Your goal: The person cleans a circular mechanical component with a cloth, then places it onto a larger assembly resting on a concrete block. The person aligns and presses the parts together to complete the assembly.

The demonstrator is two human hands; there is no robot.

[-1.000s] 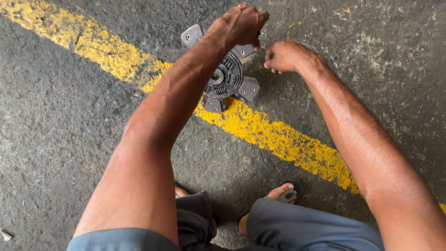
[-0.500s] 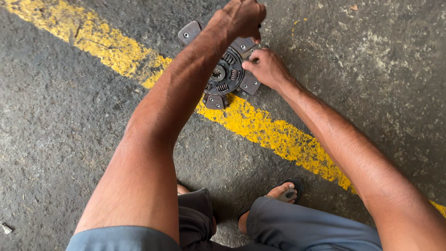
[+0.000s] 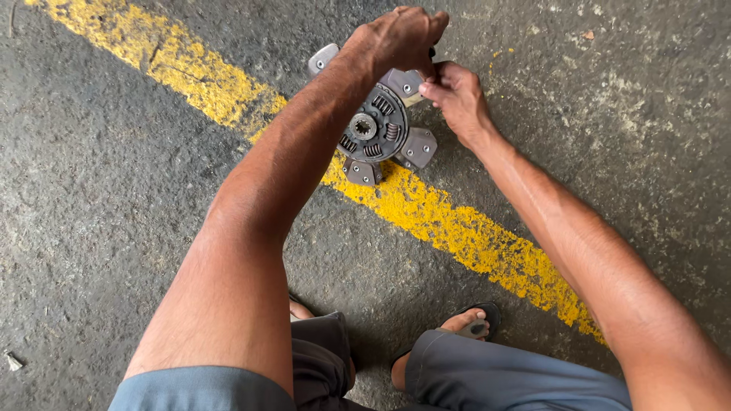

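A grey metal clutch disc (image 3: 375,133) with a splined hub, coil springs and several flat paddle pads lies on the asphalt, partly over a yellow painted line (image 3: 449,224). My left hand (image 3: 400,36) is closed in a fist above the disc's far edge, gripping a small dark tool whose tip barely shows. My right hand (image 3: 455,95) rests at the disc's far right pad, fingers pinched on the pad next to the left fist. My left forearm hides part of the disc.
Rough dark asphalt surrounds the disc. The yellow line runs diagonally from top left to lower right. My knees in grey shorts and a sandalled foot (image 3: 472,323) sit at the bottom. A small white scrap (image 3: 13,361) lies at the lower left.
My right hand has moved left from the bare asphalt onto the disc's far right pad, beside the left fist. The left hand has stayed over the disc.
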